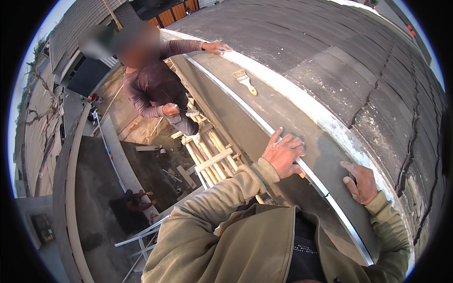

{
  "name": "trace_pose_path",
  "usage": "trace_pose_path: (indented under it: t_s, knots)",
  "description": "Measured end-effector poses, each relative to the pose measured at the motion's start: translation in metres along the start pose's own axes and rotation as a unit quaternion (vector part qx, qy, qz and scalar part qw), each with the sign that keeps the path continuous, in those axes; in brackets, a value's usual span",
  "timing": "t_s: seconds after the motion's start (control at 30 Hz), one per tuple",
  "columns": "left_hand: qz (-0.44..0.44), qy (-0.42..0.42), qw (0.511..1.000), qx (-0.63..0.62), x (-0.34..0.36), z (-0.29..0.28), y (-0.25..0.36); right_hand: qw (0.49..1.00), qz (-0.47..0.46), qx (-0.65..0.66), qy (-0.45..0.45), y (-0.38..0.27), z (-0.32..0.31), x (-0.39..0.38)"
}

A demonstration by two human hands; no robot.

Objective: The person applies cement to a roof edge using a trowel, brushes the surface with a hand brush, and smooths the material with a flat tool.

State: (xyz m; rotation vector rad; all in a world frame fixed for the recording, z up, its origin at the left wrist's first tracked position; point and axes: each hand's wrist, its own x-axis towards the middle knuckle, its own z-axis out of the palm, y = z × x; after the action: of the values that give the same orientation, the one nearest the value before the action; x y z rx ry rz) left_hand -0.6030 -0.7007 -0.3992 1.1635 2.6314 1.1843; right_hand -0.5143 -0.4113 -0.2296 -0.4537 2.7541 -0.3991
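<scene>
My left hand (283,153) grips a long silver metal straightedge (251,111) along the outer edge of the grey cement ledge (316,129), with fingers over its top and thumb on the outer side. My right hand (361,184) rests on the ledge between the straightedge and the white border (335,121), fingers apart and bent. A paintbrush (245,82) with a pale handle lies farther up the ledge.
A co-worker (153,89) stands on wooden scaffolding (212,158), one hand (216,48) on the ledge's far end. Dark roofing (330,42) rises at right. Far below, another person (134,203) works near white metal bars (141,236).
</scene>
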Motion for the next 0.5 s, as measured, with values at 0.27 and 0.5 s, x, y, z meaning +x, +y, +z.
trace_pose_path:
  t_s: [0.27, 0.5]
  knots:
    - [-0.032, 0.004, 0.999, 0.019, -0.010, 0.007, 0.012, 0.995, -0.061, -0.018, 0.073, 0.007, 0.017, -0.001]
    - [-0.010, 0.151, 0.988, -0.017, -0.033, 0.011, 0.002, 0.994, -0.074, -0.012, 0.080, 0.010, 0.017, 0.001]
